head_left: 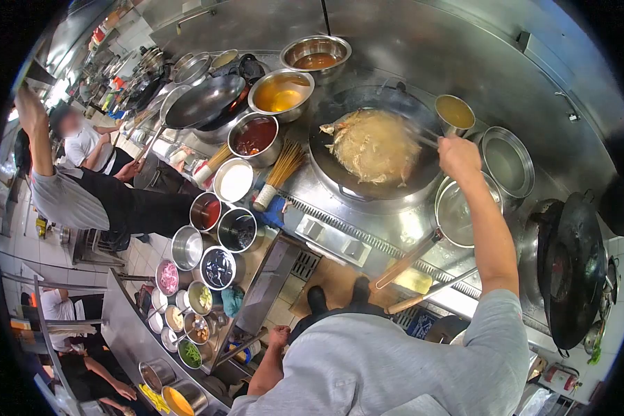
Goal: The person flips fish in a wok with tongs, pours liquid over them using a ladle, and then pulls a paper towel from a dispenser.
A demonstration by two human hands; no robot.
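Observation:
My right hand (457,157) is stretched out over the stove and grips the handle of a long metal utensil (423,136). The utensil's far end lies in a pale, flat mass of food (373,145) inside a large black wok (340,170). My left hand (279,338) hangs low by my side with curled fingers, close to the edge of a steel side counter (128,326). Nothing shows in it. A small pot of yellowish liquid (454,111) stands just beyond my right hand.
Steel bowls of sauces and oil (281,93) ring the wok's left side, with a bamboo brush (279,173) beside it. A second wok (204,100) sits farther left, a dark one (568,270) at right. Two ladles (409,260) lean on the stove front. Co-workers (83,194) stand at left.

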